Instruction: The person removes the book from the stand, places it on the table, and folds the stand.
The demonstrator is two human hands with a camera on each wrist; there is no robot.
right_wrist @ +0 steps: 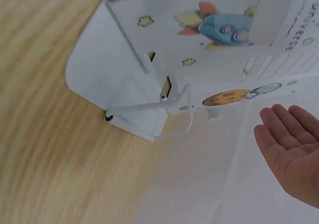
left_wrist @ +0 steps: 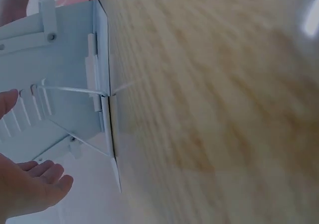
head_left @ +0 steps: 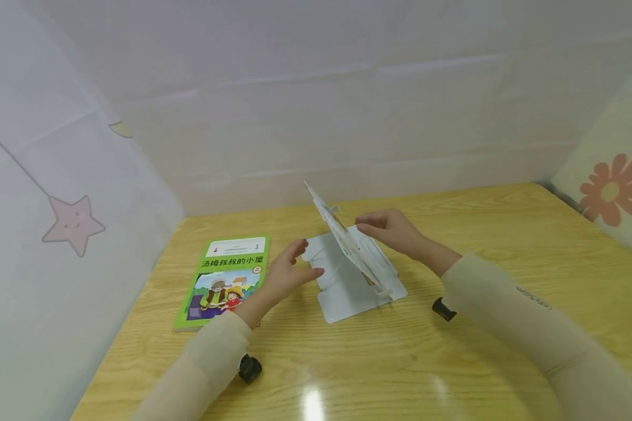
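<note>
Here on the left, the green book point(head_left: 218, 286) lies near the desk's point(head_left: 505, 234) left edge; then the left hand point(head_left: 286, 273), thumb apart from fingers, gripping nothing. Between the hands, short of the back edge, is the white stand point(head_left: 347, 242), its raised panel running back-left to front-right. The right hand point(head_left: 392, 229), empty too, is nearer that panel! Left wrist view: wire struts point(left_wrist: 70, 88); right wrist view alone: a printed rocket point(right_wrist: 224, 29).

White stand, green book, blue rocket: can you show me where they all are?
White stand point(head_left: 350, 247): head view, on its tilted panel.
Green book point(head_left: 220, 285): head view, on its front cover.
Blue rocket point(right_wrist: 224, 29): right wrist view, on its body.
</note>
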